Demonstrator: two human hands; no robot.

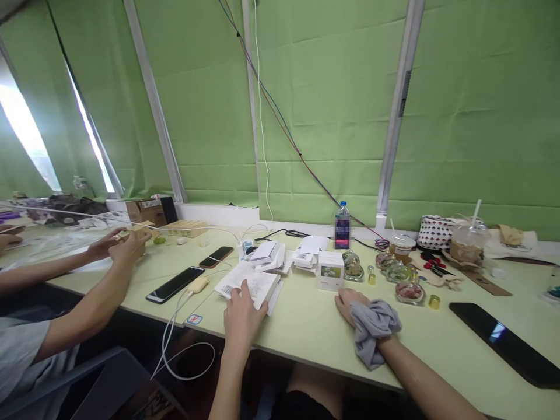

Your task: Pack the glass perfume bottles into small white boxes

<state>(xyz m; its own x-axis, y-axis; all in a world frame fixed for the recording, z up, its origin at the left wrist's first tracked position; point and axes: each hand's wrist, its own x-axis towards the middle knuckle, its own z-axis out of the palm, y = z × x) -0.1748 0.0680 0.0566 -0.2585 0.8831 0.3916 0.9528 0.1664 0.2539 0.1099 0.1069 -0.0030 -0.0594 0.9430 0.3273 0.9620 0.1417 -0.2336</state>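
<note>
"Green sheeting (328, 105) hung behind the pale table (297, 338). Which step did you read?"

"Handling the white packaging (257, 279), I judged over my remote feed: it lay near the table's front edge, under the left hand (245, 309), fingers spread across it rather than gripping."

"And the right?"

"The right hand (349, 303) rested just beside the upright white box (331, 271) (a grey scrunchie (375, 329) circled that wrist); its fingers were partly hidden, so I couldn't tell whether they were closed."

"What did the next move call for?"

"Lifting, I thought, called for a fingertip under the packaging's edge."
</note>
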